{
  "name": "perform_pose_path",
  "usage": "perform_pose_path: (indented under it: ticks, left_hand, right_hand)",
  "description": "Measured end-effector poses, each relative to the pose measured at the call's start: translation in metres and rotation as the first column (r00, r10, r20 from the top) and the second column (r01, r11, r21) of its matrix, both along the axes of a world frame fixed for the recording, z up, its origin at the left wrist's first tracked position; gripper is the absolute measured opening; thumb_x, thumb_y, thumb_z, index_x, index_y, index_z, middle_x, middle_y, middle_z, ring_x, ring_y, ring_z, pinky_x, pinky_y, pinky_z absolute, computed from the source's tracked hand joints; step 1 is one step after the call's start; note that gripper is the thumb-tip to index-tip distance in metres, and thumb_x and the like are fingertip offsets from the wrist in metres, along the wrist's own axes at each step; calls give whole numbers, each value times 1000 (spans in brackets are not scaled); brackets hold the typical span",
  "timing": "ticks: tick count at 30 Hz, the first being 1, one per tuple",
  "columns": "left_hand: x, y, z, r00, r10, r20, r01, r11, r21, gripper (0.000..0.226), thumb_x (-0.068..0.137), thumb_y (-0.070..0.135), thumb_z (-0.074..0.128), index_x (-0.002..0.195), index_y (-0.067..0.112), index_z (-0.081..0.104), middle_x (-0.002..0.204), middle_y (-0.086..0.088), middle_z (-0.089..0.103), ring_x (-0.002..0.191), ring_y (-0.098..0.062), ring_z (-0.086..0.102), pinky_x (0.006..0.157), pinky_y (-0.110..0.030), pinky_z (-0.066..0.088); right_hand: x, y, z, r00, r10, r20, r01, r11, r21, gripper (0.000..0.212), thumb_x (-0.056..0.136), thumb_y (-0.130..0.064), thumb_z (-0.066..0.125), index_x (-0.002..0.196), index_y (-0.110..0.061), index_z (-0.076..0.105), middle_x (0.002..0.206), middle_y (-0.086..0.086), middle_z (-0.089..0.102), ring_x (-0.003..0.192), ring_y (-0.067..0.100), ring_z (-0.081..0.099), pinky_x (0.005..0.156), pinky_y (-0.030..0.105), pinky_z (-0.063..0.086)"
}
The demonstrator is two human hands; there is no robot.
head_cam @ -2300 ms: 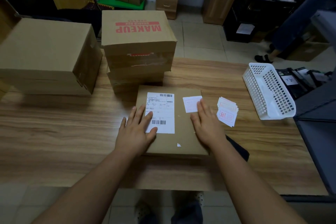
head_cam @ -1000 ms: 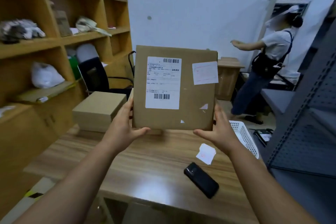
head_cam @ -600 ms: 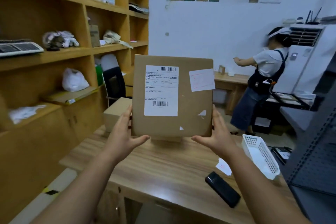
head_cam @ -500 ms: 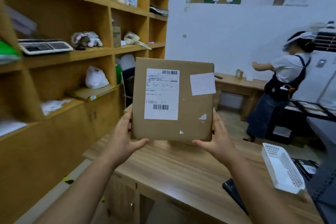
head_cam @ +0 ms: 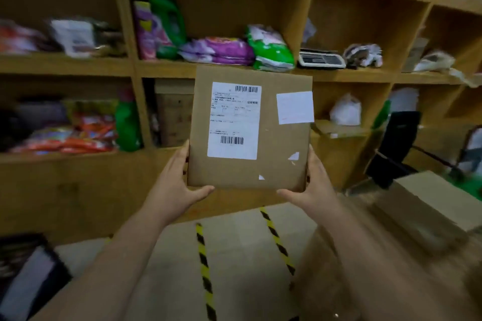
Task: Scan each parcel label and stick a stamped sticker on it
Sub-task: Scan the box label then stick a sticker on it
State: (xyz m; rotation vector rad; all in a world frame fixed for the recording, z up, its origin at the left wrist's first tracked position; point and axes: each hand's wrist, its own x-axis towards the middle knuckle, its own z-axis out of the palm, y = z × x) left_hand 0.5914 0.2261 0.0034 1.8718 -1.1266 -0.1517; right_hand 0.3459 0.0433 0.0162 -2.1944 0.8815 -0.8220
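In front of me stands a wooden shelf unit [head_cam: 313, 70] with many compartments, filled with coloured bags and packets, and below it the floor carries yellow-and-black tape lines [head_cam: 204, 268]. I take the parcel [head_cam: 271, 172] as my landmark: it is a flat brown cardboard box, held upright in the air before the shelf, its face turned to me. On this face, left of centre, sits the white shipping label [head_cam: 234, 120] with two barcodes, and at the upper right corner the sticker [head_cam: 295, 107] is already on, though its stamp is too pale for me to read. My left hand [head_cam: 173, 185] grasps the lower left edge of the parcel, thumb curled under the bottom, and my right hand [head_cam: 311, 186] grasps the lower right edge in the same way. I judge the box stiff and rather light, not slippery, so holding at the two side edges is secure. To the right of the parcel, lower, another cardboard box [head_cam: 438, 200] rests on the blurred tabletop [head_cam: 391, 281].
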Motion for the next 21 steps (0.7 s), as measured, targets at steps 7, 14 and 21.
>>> perform_pose_path:
  ticks: [7,14,21]
  left_hand:
    - [81,129,-28,901,434,13,-435,900,30,113,72,41,84,154,39,7,154,16,26,131,-4,36,110,-35,41]
    - [103,218,-56,656,751,-77,-749,660,56,112,68,48,83,153,44,12,150,16,36,132,-8,42,106,-43,45]
    - [83,266,-92,451,888,-95,-883,459,96,112,70,30,86,151,50,11,138,13,47,119,-8,51,95,-28,47]
  right_hand:
    - [188,35,-27,889,457,19,-454,878,154,120,68,-28,90,153,-48,7,130,-35,40,117,-3,46,88,5,44]
    - [330,89,-51,585,810,42,-796,564,221,110,71,-21,88,136,-67,13,113,-52,39,102,-30,44,74,0,42]
    - [412,149,-86,326,945,-21,-917,321,236,110,65,-41,87,149,-52,18,143,-30,26,135,0,30,111,39,38]
